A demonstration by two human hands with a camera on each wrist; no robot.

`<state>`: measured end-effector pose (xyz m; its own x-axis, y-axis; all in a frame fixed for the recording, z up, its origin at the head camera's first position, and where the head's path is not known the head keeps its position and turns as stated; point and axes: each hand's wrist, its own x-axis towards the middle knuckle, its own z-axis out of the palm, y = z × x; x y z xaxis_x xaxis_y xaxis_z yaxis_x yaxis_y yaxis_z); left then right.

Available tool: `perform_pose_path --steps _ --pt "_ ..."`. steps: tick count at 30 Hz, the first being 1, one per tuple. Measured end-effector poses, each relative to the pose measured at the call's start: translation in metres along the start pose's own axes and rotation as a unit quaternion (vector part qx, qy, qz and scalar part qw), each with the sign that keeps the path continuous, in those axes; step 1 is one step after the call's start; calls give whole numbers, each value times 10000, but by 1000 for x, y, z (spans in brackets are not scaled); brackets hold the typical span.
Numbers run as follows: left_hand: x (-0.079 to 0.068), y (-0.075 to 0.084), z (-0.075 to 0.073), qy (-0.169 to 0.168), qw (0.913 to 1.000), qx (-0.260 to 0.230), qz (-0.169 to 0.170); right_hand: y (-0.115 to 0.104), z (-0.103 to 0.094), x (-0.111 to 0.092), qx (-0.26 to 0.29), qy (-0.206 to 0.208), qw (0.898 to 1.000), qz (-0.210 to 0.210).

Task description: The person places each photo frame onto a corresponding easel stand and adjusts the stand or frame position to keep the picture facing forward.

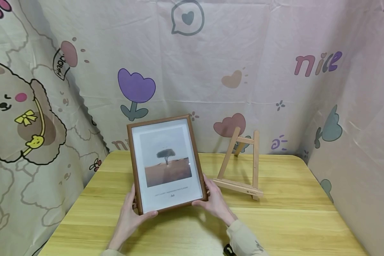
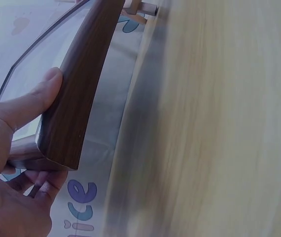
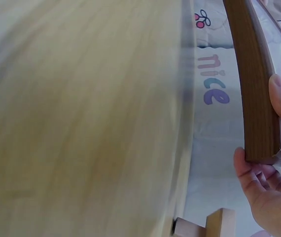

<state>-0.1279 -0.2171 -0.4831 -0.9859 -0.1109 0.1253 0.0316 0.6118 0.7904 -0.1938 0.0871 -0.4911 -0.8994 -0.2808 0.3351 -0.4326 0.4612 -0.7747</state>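
A brown wooden picture frame (image 1: 168,163) with a tree print behind its clear front is held up, tilted, above the table. My left hand (image 1: 129,215) grips its lower left corner, thumb on the front edge and fingers behind. At the lower right corner my right hand (image 1: 216,199) holds it the same way. The left wrist view shows the left thumb pressed on the frame's edge (image 2: 76,89), and in the right wrist view the right fingers curl under a corner of the frame (image 3: 259,98). A small wooden easel (image 1: 240,185) stands just right of the frame.
The wooden table (image 1: 291,220) spreads under everything, its back edge against a patterned cloth (image 1: 192,71) that also hangs at both sides. A dark band (image 1: 228,250) shows at the right sleeve (image 1: 244,238).
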Motion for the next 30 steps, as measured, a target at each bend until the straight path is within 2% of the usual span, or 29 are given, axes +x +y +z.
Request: perform_pose_path --steps 7,13,21,30 --pt "3 5 8 70 9996 -118 250 1 -8 -4 97 206 9996 -195" --pt "5 10 13 -71 9995 -170 261 -1 -18 -11 256 314 9992 -54" --pt "10 16 23 217 9978 -78 627 1 -27 -18 150 529 9985 -48" --pt "14 23 33 215 9960 -256 831 2 -39 -25 -153 725 9972 42"
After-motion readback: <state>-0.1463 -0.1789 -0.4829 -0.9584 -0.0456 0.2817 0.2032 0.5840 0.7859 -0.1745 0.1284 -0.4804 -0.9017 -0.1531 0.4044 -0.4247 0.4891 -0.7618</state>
